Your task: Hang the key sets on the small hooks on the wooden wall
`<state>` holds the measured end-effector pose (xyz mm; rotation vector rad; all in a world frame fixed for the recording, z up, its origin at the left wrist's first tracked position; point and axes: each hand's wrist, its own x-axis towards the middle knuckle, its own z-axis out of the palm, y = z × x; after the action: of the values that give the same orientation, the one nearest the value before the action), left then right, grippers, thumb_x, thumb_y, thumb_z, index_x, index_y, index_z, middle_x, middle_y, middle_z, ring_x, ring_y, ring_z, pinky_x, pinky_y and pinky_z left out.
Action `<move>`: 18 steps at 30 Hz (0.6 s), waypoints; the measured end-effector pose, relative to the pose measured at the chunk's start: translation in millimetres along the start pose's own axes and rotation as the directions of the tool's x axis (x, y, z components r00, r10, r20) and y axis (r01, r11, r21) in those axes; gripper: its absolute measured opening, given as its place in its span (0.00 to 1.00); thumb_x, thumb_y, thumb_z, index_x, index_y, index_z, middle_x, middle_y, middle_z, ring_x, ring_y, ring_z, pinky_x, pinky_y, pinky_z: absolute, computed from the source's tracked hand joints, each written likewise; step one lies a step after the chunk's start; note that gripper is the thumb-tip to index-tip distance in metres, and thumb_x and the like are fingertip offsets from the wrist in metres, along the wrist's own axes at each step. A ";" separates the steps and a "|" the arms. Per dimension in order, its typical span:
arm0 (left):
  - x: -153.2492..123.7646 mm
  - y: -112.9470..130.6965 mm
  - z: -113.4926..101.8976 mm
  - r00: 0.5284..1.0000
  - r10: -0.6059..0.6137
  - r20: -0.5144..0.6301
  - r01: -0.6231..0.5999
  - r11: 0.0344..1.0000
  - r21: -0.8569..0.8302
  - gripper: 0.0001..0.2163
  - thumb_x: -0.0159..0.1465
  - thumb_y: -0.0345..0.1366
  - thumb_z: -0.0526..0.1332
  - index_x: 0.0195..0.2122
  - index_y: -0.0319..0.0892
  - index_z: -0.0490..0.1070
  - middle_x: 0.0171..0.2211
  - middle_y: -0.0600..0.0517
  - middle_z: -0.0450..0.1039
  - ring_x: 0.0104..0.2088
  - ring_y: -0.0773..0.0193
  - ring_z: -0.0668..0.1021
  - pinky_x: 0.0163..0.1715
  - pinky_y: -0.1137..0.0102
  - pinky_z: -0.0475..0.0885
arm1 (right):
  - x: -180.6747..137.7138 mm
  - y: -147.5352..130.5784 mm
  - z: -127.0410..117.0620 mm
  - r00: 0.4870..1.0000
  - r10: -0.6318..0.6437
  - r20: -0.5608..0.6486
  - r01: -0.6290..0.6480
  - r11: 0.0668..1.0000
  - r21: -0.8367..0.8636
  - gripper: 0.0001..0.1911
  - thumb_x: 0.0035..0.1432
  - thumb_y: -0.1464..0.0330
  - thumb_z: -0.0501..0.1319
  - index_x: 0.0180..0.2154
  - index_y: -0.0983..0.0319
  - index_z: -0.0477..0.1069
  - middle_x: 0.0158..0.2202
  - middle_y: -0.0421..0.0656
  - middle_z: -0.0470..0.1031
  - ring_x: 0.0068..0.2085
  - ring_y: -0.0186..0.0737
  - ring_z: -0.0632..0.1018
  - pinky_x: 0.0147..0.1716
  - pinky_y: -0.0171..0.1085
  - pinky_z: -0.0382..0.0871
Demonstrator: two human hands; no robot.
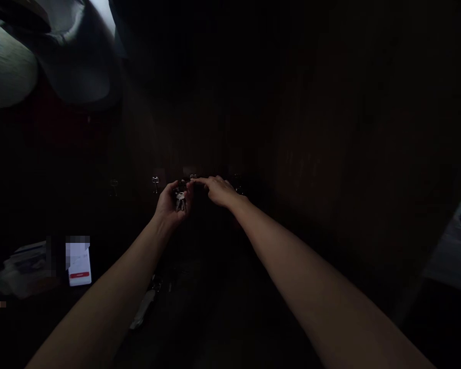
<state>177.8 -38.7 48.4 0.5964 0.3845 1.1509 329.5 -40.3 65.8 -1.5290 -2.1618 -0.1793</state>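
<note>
In very dim light, my left hand (169,205) is curled around a small bunch of metal keys (181,201), which hang down in front of its palm. My right hand (217,189) reaches in from the right, with its extended fingers almost touching my left hand. It holds nothing I can see. Just above my hands, a small metal wall hook (192,177) sits on the dark wall (200,123). Other hooks stand to either side, including one (155,183) on the left.
Below my hands is a dark surface with a pale strip-like object (143,308). On the left stand a white box with a red band (79,264) and some papers (23,266). A grey curved shape (72,56) hangs at upper left.
</note>
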 end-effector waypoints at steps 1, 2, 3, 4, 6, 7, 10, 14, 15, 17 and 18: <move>0.8 -0.4 0.6 1.000 -0.010 -0.018 0.010 1.000 -0.001 0.08 0.60 0.34 0.53 0.31 0.37 0.69 0.24 0.50 0.72 0.20 0.72 0.74 0.15 0.82 0.70 | -0.4 -0.3 -0.1 1.000 0.002 0.000 -0.002 1.000 0.000 0.34 0.55 0.81 0.46 0.57 0.43 0.56 0.50 0.41 0.68 0.52 0.43 0.65 0.49 0.45 0.57; 1.5 -0.7 0.8 0.999 -0.021 -0.037 0.021 1.000 -0.008 0.08 0.61 0.34 0.53 0.30 0.37 0.68 0.23 0.50 0.71 0.19 0.73 0.73 0.13 0.83 0.68 | -0.9 -0.6 -0.3 1.000 0.005 0.001 -0.005 1.000 0.001 0.35 0.55 0.81 0.46 0.57 0.43 0.55 0.51 0.41 0.68 0.52 0.43 0.66 0.50 0.45 0.57; 2.0 -0.9 0.5 0.999 -0.030 -0.044 0.029 0.999 -0.025 0.08 0.61 0.35 0.53 0.28 0.37 0.67 0.23 0.51 0.70 0.18 0.74 0.72 0.12 0.84 0.66 | -1.4 -1.1 -0.6 1.000 0.007 0.005 -0.007 1.000 0.003 0.35 0.55 0.82 0.46 0.58 0.43 0.55 0.51 0.41 0.68 0.52 0.43 0.66 0.50 0.45 0.57; 2.4 -1.1 -0.4 0.999 -0.031 -0.034 0.029 0.998 -0.053 0.09 0.61 0.35 0.52 0.27 0.37 0.66 0.22 0.51 0.69 0.17 0.75 0.71 0.10 0.85 0.63 | -2.0 -1.6 -0.9 1.000 0.009 0.009 -0.009 1.000 0.007 0.36 0.55 0.82 0.45 0.58 0.43 0.55 0.51 0.41 0.67 0.52 0.43 0.66 0.50 0.45 0.57; 2.7 -2.1 -4.0 1.000 0.007 0.025 -0.004 0.994 -0.113 0.10 0.62 0.36 0.51 0.25 0.38 0.65 0.24 0.50 0.69 0.16 0.77 0.69 0.08 0.86 0.58 | -3.0 -2.5 -1.8 1.000 0.015 0.018 -0.015 1.000 0.006 0.36 0.54 0.83 0.45 0.58 0.42 0.54 0.51 0.41 0.67 0.52 0.42 0.65 0.50 0.45 0.57; 2.8 -3.0 -6.6 0.998 0.025 0.054 -0.018 0.993 -0.121 0.11 0.62 0.36 0.51 0.25 0.39 0.65 0.24 0.51 0.70 0.15 0.78 0.68 0.07 0.87 0.57 | -3.3 -2.8 -2.2 1.000 0.018 0.020 -0.018 1.000 0.002 0.37 0.54 0.83 0.45 0.58 0.42 0.53 0.51 0.41 0.67 0.53 0.42 0.65 0.50 0.44 0.57; 3.2 -7.6 -14.8 0.999 -0.022 0.046 0.021 1.000 0.006 0.08 0.62 0.36 0.53 0.28 0.39 0.66 0.23 0.53 0.69 0.13 0.78 0.65 0.06 0.85 0.55 | -3.3 -2.7 -2.8 1.000 0.017 0.022 -0.017 1.000 -0.014 0.36 0.56 0.82 0.45 0.58 0.41 0.53 0.51 0.40 0.67 0.52 0.41 0.66 0.49 0.43 0.57; 1.9 -16.0 -22.2 0.994 -0.106 -0.038 0.112 0.966 0.232 0.07 0.60 0.37 0.57 0.34 0.39 0.67 0.21 0.55 0.68 0.12 0.76 0.67 0.05 0.84 0.55 | -1.5 -0.5 -1.4 1.000 0.008 0.021 -0.008 1.000 -0.014 0.35 0.56 0.82 0.45 0.58 0.41 0.54 0.50 0.40 0.67 0.51 0.40 0.66 0.48 0.41 0.58; 0.9 -18.8 -24.2 0.996 -0.077 -0.049 0.087 0.964 0.251 0.07 0.59 0.37 0.57 0.36 0.40 0.67 0.22 0.55 0.68 0.14 0.75 0.70 0.06 0.84 0.56 | -1.0 0.0 -0.9 1.000 0.008 0.021 -0.008 1.000 -0.012 0.35 0.56 0.82 0.46 0.58 0.41 0.54 0.50 0.40 0.67 0.51 0.40 0.66 0.48 0.41 0.58; -1.8 -26.5 -31.1 0.994 0.011 -0.104 0.018 0.962 0.274 0.09 0.59 0.35 0.58 0.41 0.43 0.66 0.25 0.55 0.69 0.19 0.72 0.75 0.08 0.84 0.58 | -0.2 0.8 -0.2 1.000 0.006 0.023 -0.006 1.000 -0.005 0.36 0.55 0.82 0.46 0.58 0.41 0.54 0.50 0.40 0.67 0.51 0.40 0.67 0.48 0.41 0.58; -3.4 -32.0 -37.1 0.988 0.057 -0.143 -0.012 0.955 0.295 0.10 0.59 0.34 0.59 0.43 0.46 0.65 0.27 0.55 0.69 0.22 0.70 0.77 0.09 0.85 0.59 | 0.0 0.9 -0.1 1.000 0.007 0.023 -0.007 1.000 -0.001 0.37 0.54 0.83 0.45 0.58 0.41 0.54 0.50 0.40 0.67 0.51 0.40 0.67 0.48 0.42 0.58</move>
<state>178.7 -41.9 -0.6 0.7797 0.6855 1.1854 330.4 -40.0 65.7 -1.5464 -2.1746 -0.1614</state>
